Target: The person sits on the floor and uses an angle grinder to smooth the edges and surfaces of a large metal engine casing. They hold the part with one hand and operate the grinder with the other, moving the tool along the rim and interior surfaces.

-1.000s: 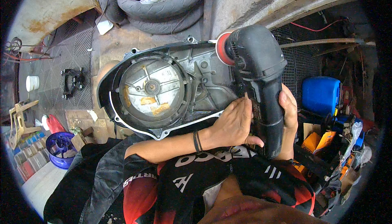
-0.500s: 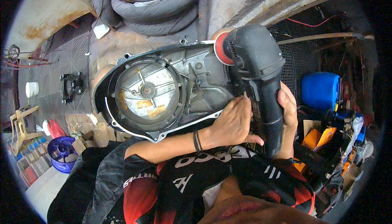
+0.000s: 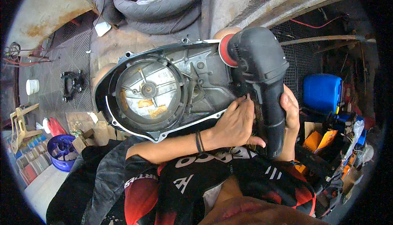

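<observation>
A grey metal engine crankcase cover (image 3: 208,83) lies across my knees, its hollow side with a round chamber facing up. My left hand (image 3: 236,120) holds the cover's near rim at the right end, fingers stretched over the edge and thumb apart, close beside a black power polisher (image 3: 262,57). Around the polisher's long body my right hand (image 3: 290,108) is wrapped from the right; part of its fingers is hidden behind the tool. The polisher's red-backed pad (image 3: 228,51) is at the cover's far right end. Whether the pad touches the metal is hidden.
Stacked tyres (image 3: 159,10) stand at the far side. A black metal bracket (image 3: 71,85) lies on the mat at left, near a blue-purple bowl (image 3: 63,161). On the right are a blue jug (image 3: 322,93) and a cluttered box with orange packages (image 3: 313,138).
The polisher and its pad have shifted slightly to the right, my right hand along with it. My left hand and the cover have hardly moved.
</observation>
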`<action>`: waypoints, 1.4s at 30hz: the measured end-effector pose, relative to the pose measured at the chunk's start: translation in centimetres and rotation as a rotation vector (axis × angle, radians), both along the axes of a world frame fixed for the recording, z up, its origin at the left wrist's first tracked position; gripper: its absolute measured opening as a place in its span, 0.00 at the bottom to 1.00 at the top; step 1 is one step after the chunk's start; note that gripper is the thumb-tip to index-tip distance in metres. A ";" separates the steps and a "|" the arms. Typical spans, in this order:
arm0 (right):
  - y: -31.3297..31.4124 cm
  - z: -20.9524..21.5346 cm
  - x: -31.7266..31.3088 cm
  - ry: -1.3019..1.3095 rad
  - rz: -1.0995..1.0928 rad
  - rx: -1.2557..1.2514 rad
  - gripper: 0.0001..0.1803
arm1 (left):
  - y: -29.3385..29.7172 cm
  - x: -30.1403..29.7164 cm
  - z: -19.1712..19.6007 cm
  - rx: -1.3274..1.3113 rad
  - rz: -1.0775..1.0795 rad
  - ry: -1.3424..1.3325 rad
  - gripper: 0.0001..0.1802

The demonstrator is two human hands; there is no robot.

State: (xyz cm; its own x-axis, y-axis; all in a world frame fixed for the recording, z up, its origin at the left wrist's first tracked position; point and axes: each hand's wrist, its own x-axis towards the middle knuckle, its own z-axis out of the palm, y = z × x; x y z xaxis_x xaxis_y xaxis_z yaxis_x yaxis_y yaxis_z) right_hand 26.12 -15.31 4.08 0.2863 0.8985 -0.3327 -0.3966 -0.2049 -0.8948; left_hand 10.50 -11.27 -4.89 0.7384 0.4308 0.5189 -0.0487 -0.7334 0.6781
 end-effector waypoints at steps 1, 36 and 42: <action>0.0 0.1 0.2 0.010 -0.003 -0.008 0.37 | 0.3 0.3 0.1 0.021 0.002 -0.029 0.63; 0.0 -0.1 1.2 -0.002 0.025 -0.018 0.37 | 0.1 0.9 0.0 -0.001 0.016 -0.047 0.63; 0.1 0.5 0.7 0.000 -0.074 -0.030 0.36 | 0.4 1.4 0.1 0.015 0.007 -0.009 0.63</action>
